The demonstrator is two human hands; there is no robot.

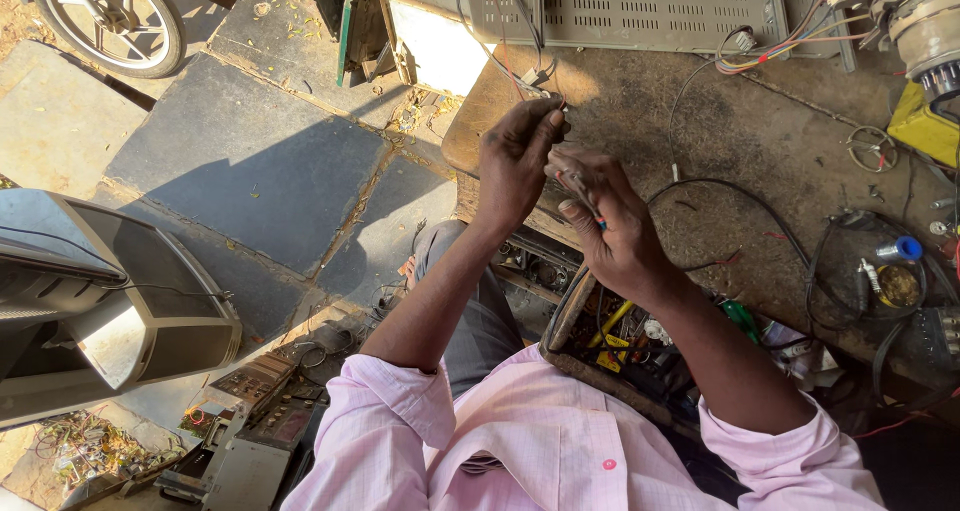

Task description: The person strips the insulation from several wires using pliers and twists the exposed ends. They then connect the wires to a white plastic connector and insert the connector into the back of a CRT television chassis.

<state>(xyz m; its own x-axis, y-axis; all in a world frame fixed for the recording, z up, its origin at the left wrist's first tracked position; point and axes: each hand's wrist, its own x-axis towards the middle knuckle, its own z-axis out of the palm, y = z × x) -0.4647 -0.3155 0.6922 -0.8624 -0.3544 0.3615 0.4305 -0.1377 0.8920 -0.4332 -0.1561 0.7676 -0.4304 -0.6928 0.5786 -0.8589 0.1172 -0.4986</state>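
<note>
1. While both hands meet at upper centre of the frame, the left hand [515, 161] pinches thin wires [553, 96] between fingertips
2. The right hand [610, 221] closes round a red-handled tool [585, 193] just beside them, above the wooden workbench [740, 141]

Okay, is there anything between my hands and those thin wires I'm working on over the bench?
Nothing visible. The left hand already pinches the thin wires at its fingers, and the right hand grips a small red-handled tool right beside them, above the workbench.
</note>
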